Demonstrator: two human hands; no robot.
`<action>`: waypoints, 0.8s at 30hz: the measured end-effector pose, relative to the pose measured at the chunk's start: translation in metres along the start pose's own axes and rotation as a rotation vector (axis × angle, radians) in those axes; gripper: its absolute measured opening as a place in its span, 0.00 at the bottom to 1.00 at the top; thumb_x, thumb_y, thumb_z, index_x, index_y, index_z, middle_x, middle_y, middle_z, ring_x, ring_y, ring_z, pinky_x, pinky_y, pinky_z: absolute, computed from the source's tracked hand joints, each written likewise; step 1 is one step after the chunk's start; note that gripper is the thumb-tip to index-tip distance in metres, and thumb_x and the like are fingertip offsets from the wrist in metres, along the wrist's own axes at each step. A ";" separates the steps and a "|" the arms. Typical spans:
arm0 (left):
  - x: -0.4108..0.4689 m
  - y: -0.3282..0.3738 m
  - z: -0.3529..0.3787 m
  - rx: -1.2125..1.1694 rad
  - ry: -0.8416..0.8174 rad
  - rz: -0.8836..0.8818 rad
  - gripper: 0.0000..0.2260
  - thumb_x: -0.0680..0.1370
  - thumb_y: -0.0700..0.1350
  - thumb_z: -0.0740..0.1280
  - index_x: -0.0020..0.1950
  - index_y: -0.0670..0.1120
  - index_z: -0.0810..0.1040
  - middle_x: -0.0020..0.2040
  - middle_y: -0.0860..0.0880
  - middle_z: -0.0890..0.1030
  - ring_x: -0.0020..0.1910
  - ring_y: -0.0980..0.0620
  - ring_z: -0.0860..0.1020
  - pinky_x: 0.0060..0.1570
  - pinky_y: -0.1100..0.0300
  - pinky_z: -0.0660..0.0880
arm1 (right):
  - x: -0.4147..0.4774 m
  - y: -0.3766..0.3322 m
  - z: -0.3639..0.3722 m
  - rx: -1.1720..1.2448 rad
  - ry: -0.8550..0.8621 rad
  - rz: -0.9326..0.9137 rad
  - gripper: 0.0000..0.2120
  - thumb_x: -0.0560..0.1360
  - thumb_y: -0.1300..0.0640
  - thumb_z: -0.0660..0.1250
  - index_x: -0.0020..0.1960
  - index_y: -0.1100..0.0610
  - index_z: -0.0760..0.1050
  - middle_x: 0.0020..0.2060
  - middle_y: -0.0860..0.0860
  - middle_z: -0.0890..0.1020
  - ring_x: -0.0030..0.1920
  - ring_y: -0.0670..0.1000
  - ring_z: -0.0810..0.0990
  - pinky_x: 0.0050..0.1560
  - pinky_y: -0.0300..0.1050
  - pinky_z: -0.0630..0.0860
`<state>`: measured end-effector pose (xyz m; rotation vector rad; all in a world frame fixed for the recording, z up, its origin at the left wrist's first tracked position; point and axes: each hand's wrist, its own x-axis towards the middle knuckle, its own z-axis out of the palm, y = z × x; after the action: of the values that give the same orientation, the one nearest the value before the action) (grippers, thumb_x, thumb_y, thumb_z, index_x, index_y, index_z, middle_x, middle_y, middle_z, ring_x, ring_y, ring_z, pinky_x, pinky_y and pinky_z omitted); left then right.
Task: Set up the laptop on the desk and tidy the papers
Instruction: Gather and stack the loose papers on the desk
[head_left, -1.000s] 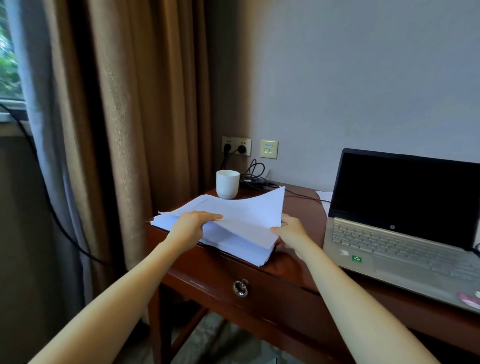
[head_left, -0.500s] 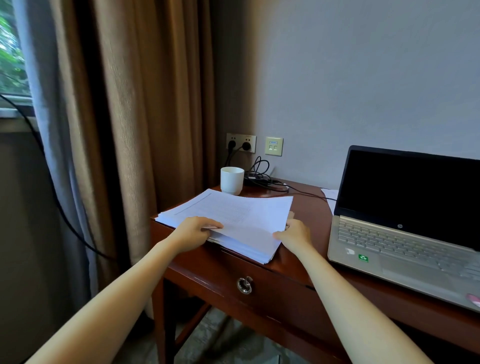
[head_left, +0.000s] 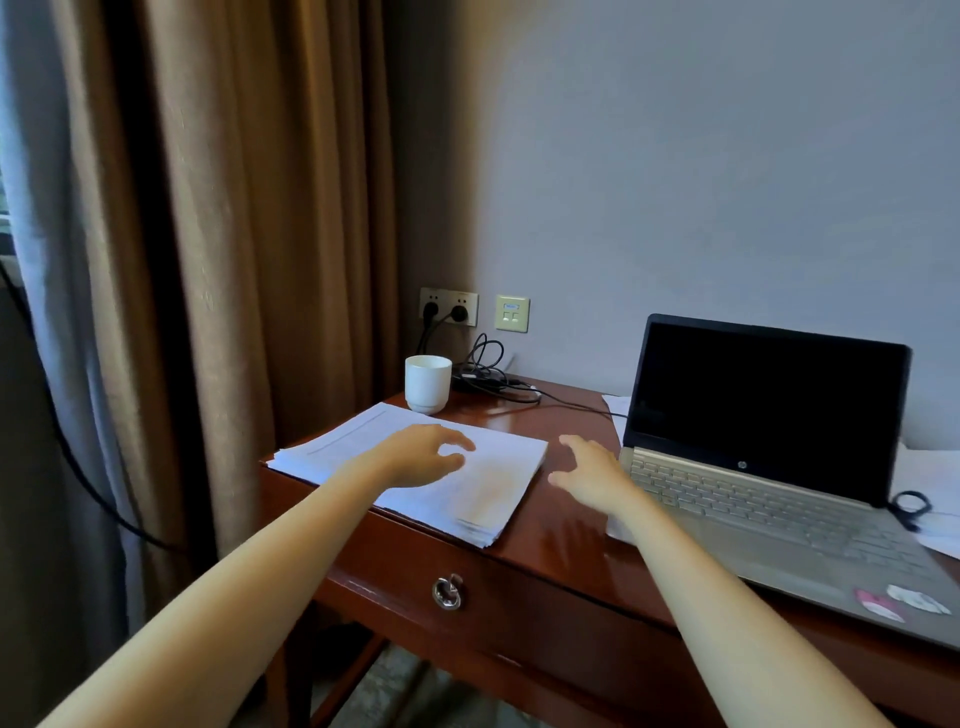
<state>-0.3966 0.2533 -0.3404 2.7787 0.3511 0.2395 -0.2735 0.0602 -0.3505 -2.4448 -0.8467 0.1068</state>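
Observation:
A stack of white papers (head_left: 483, 483) lies flat on the left end of the dark wooden desk (head_left: 566, 530). My left hand (head_left: 423, 454) hovers over the stack with loosely curled fingers, holding nothing. Just right of the stack, my right hand (head_left: 589, 475) is above the desk, fingers spread and empty. To the right stands the open gold laptop (head_left: 769, 467) with a black screen. More loose sheets (head_left: 930, 478) lie under and behind the laptop.
A white cup (head_left: 427, 383) stands behind the papers. Black cables (head_left: 493, 374) run from the wall sockets (head_left: 449, 306) across the desk's back. A black cord loop (head_left: 909, 506) lies at the laptop's right. Brown curtains (head_left: 234, 260) hang left of the desk. A drawer knob (head_left: 448, 592) sits below.
Both hands have let go of the paper stack and lifted off it. The raised top sheets now lie flat. The right hand has moved right, toward the laptop.

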 end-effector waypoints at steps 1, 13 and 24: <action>0.006 0.010 0.002 0.022 -0.006 0.019 0.15 0.81 0.50 0.58 0.68 0.55 0.71 0.71 0.51 0.70 0.68 0.50 0.68 0.67 0.54 0.64 | -0.003 0.005 -0.007 -0.021 -0.019 -0.002 0.31 0.76 0.55 0.64 0.76 0.56 0.56 0.73 0.56 0.61 0.71 0.55 0.63 0.67 0.46 0.64; 0.057 0.151 0.048 0.160 -0.098 0.239 0.22 0.81 0.58 0.53 0.73 0.53 0.63 0.72 0.44 0.67 0.71 0.44 0.65 0.69 0.48 0.62 | -0.048 0.096 -0.089 -0.144 0.070 0.161 0.33 0.76 0.51 0.65 0.76 0.55 0.55 0.73 0.57 0.61 0.72 0.57 0.62 0.70 0.49 0.61; 0.064 0.283 0.090 0.145 -0.169 0.465 0.22 0.81 0.58 0.51 0.73 0.51 0.63 0.73 0.42 0.65 0.71 0.41 0.64 0.68 0.46 0.60 | -0.114 0.205 -0.144 -0.166 0.150 0.355 0.23 0.75 0.54 0.65 0.70 0.50 0.67 0.65 0.52 0.75 0.63 0.54 0.74 0.63 0.47 0.71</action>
<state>-0.2565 -0.0157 -0.3199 2.9604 -0.3372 0.0856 -0.2171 -0.2092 -0.3462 -2.6974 -0.3630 -0.0185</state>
